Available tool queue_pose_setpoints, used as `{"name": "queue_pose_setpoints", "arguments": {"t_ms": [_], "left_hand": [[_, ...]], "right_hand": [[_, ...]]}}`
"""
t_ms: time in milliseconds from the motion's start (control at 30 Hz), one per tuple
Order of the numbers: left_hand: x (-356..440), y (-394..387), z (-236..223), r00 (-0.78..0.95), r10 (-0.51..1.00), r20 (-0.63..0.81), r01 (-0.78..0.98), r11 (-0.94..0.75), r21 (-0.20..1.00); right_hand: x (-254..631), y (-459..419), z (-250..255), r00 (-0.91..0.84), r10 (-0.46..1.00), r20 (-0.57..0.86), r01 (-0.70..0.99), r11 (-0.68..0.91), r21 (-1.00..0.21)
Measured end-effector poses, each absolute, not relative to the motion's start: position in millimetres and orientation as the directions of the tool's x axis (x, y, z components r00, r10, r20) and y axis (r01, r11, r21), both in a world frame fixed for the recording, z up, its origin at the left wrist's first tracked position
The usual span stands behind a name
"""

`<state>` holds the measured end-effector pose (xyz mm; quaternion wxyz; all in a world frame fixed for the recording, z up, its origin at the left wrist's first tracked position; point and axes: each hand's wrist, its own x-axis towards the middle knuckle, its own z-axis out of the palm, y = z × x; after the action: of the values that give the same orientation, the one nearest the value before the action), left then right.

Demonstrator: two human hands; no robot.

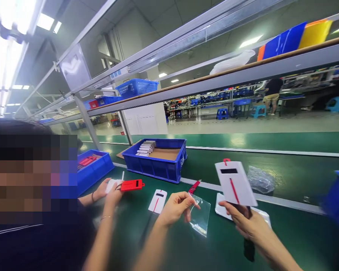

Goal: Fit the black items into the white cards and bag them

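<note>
My left hand (176, 207) pinches the top edge of a small clear plastic bag (200, 217) that hangs just above the green bench. My right hand (243, 220) holds a white flat device (235, 183) upright by its lower end; the device has a black slot, a red stripe and a red loop on top. A dark strap hangs below that hand. A second white device (157, 201) lies on the bench left of my left hand. A red piece (194, 186) lies behind the bag.
A co-worker at the left holds a white part and a red device (132, 184) in both hands. Blue bins (155, 164) (93, 169) stand behind on the green bench (293, 233). Crumpled clear plastic (261, 180) and a stack of bags (223, 210) lie at the right.
</note>
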<state>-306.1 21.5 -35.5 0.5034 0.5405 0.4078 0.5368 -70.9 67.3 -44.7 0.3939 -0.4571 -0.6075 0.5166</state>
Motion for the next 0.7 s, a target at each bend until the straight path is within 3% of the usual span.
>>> {"name": "queue_pose_setpoints", "arguments": {"t_ms": [133,267,467,700], "left_hand": [[-309,5,-35,0.165,0.979,0.118,-0.018,-0.117,0.993],[-313,-11,-30,0.126,0.989,0.078,0.040,-0.083,0.996],[-315,-18,-36,-0.047,0.995,0.083,-0.026,-0.084,0.996],[-307,-14,-44,-0.031,0.999,0.011,-0.006,-0.011,1.000]], "right_hand": [[-103,65,-28,-0.435,0.900,-0.009,0.201,0.088,-0.976],[-116,51,-25,-0.593,0.804,0.030,0.164,0.158,-0.974],[-121,41,-48,-0.517,0.855,0.021,0.256,0.179,-0.950],[-108,45,-56,-0.485,0.874,-0.008,0.239,0.123,-0.963]]}}
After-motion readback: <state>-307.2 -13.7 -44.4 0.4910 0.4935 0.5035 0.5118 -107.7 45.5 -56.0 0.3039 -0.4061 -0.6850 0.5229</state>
